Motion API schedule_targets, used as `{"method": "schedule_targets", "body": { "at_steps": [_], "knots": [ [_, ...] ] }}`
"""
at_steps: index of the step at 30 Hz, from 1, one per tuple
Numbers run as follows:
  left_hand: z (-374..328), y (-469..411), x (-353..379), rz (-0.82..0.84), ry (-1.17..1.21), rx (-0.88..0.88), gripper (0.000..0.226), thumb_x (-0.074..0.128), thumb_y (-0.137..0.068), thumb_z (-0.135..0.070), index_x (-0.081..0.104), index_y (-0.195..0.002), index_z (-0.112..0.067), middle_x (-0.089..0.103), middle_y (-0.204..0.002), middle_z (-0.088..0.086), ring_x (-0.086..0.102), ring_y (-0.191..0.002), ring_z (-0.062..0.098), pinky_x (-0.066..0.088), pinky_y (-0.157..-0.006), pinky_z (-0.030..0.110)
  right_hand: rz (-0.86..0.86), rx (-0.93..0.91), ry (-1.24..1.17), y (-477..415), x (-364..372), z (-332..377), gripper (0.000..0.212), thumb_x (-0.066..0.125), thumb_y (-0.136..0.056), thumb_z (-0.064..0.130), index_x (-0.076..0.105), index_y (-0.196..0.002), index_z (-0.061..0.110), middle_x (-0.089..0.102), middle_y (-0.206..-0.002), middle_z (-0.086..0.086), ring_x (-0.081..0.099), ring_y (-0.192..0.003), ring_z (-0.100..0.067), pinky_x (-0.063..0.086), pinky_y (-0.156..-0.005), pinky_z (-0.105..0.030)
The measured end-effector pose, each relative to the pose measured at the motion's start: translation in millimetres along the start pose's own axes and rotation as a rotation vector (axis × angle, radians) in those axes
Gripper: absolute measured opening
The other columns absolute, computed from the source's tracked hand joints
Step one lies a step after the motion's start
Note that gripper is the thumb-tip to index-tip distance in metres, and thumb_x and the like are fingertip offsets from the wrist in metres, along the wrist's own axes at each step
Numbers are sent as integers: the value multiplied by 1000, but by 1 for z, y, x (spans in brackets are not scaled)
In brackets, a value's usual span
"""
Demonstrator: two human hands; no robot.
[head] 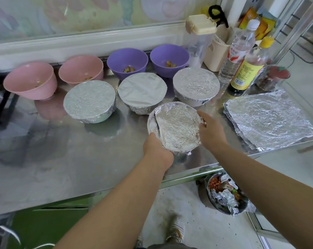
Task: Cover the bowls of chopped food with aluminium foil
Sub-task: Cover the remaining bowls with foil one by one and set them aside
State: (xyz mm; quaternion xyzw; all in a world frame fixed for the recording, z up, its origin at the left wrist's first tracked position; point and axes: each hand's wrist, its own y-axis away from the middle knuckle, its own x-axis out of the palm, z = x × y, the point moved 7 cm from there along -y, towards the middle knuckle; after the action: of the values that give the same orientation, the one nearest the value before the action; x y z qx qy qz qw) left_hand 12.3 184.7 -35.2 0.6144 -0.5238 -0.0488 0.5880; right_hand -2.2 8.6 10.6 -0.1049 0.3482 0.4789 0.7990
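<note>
Desk: Four bowls wrapped, four to go. Where is the one being worked?

Photographer: The front bowl (175,126) stands on the steel table (62,159), just ahead of a row of three covered bowls (142,89) and close to the table's near edge. It seems to have been set forward so both hands can reach round it.

Desk: And the hands?

Photographer: The right hand (211,130) grips the right rim, thumb along the top and fingers curled onto the foil, apparently crimping it down. The left hand (157,150) cups the near-left side. Its fingers are hidden, so I cannot tell whether they grip.

Desk: Is the cover sound?

Photographer: A dark slit shows in the foil near the left rim; it may need pressing shut.

Desk: What remains?

Photographer: Two pink bowls (30,79) and two purple bowls (127,62) stand open along the back. Spare foil sheets (269,117) lie flat near the right hand, presumably for a quick reach.

Desk: Room to move?

Photographer: Open steel lies to the left. Bottles (238,51) crowd the back right corner, and a bin (224,194) sits on the floor below the edge.
</note>
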Motion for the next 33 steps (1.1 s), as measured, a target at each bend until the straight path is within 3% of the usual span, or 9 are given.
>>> {"method": "schedule_targets", "body": {
  "at_steps": [3, 7, 11, 15, 18, 20, 28, 31, 33],
  "knots": [
    [0, -3, 4, 107, 57, 5, 38, 44, -99, -27, 67, -127, -17, 67, -130, 12, 61, -122, 36, 38, -109, 63, -7, -1, 28, 4, -2, 2, 54, 39, -104, 4, 43, -154, 24, 63, -135, -8, 60, -69, -10, 46, -62, -23],
    [-9, -1, 4, 172, 85, -4, 42, 38, -101, -28, 66, -129, -16, 66, -129, 14, 57, -125, 36, 37, -113, 55, 21, 9, 61, 6, -2, 0, 50, 44, -103, 8, 44, -152, 20, 58, -141, -8, 65, -99, -21, 53, -83, -31],
    [-26, 9, -14, 25, 86, 118, 24, 41, -106, -30, 59, -107, -14, 64, -113, 11, 59, -121, 30, 40, -111, 42, 14, -31, 216, 3, -6, 8, 59, 58, -99, 41, 37, -151, 21, 42, -152, -8, 50, -131, -28, 46, -104, -49],
    [-39, 17, -44, -106, -364, 402, 8, 54, -95, -21, 57, -102, -19, 59, -93, 1, 57, -89, 16, 45, -85, 30, 146, -268, 436, -4, 10, 52, 99, 58, -83, 78, 21, -158, 26, 19, -166, -6, 19, -152, -31, 27, -119, -60],
    [-33, 30, -53, -149, -767, 507, 19, 55, -79, -19, 58, -97, -20, 63, -89, 5, 59, -78, 23, 52, -74, 43, 272, -314, 613, -13, 34, 67, 127, 52, -63, 96, 7, -162, 31, 0, -171, -4, -3, -157, -31, 8, -122, -60],
    [-25, 36, -51, -104, -868, 520, 20, 58, -75, -21, 59, -95, -21, 65, -83, 2, 59, -73, 23, 48, -68, 42, 320, -314, 691, -18, 47, 71, 139, 52, -55, 101, -2, -162, 31, -8, -171, -5, -10, -156, -32, 4, -123, -62],
    [-19, 35, -42, -57, -947, 643, 12, 73, -85, -15, 64, -92, -17, 71, -86, -7, 64, -77, -3, 46, -69, 10, 418, -244, 805, -21, 64, 73, 150, 59, -49, 100, -21, -158, 34, -19, -168, -11, -18, -153, -40, 1, -120, -69],
    [-18, 33, -42, -87, -949, 651, 11, 73, -85, -16, 67, -94, -14, 72, -86, -7, 65, -78, 0, 46, -69, 11, 435, -228, 816, -22, 65, 74, 149, 59, -50, 100, -20, -158, 35, -19, -168, -12, -19, -153, -40, 1, -119, -71],
    [-14, 30, -46, -108, -906, 596, 9, 74, -82, -19, 69, -90, -16, 72, -82, -6, 66, -77, 9, 50, -72, 21, 438, -225, 826, -22, 65, 74, 149, 58, -50, 100, -19, -159, 35, -18, -168, -12, -18, -154, -40, 2, -118, -72]
  ]
}}
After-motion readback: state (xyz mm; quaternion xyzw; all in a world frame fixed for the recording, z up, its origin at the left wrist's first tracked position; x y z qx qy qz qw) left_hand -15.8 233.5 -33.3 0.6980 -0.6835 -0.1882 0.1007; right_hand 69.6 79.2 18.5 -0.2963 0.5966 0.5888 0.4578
